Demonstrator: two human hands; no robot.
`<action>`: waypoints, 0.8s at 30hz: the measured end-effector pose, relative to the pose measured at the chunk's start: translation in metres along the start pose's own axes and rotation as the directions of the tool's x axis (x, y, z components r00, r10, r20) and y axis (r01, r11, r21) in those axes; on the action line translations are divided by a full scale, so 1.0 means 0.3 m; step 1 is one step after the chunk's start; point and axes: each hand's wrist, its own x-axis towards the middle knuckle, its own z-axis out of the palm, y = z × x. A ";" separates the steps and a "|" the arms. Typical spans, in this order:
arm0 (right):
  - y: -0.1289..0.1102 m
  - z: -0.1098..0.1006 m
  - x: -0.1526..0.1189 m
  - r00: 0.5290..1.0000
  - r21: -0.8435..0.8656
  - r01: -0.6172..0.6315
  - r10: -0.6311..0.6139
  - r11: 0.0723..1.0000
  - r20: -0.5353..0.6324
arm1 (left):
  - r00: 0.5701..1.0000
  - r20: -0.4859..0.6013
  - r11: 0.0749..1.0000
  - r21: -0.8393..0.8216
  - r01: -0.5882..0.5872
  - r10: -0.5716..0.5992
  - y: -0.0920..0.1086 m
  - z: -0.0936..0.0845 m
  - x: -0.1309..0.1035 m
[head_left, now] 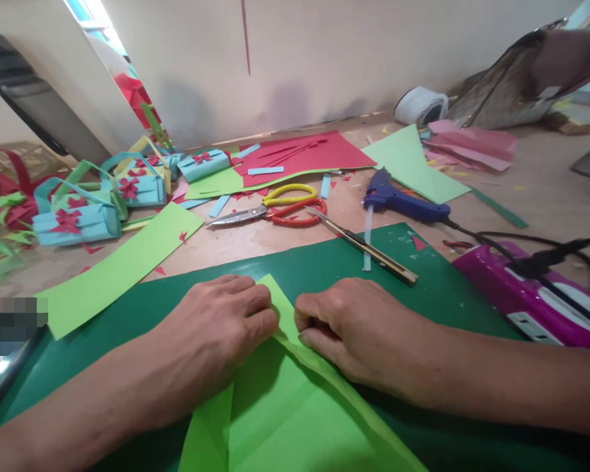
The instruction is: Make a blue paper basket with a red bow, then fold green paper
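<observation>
A sheet of bright green paper [285,406], with creases and a folded edge, lies on the dark green cutting mat [177,295]. My left hand [226,328] is closed at the paper's upper part, fingers curled and pressed on it. Across a small gap, my right hand [339,321] pinches the folded edge on the right side, its fingers curled in. The fingertips of both hands are partly hidden. Beyond the hands lie scissors [275,211] with yellow and red handles and a slim utility knife [368,248].
A blue glue gun [403,200] lies behind the mat, its cord running to a purple power strip [531,295] at right. Small blue paper bags [76,223] stand at left near a light green strip [122,269]. Red paper [309,157] and a white spool [420,105] sit farther back.
</observation>
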 end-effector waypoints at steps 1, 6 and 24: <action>0.000 -0.005 0.000 1.000 0.009 0.005 -0.005 1.000 0.006 | 1.000 0.017 1.000 -0.012 0.020 -0.020 0.001 -0.001 0.002; -0.011 -0.024 -0.002 0.998 0.036 0.001 -0.003 0.999 0.056 | 0.995 0.055 0.994 -0.065 0.084 -0.080 0.002 -0.008 0.016; -0.039 -0.134 0.041 0.893 0.151 -0.195 0.111 0.969 0.436 | 0.954 0.209 0.970 -0.070 0.235 -0.216 0.021 -0.064 0.057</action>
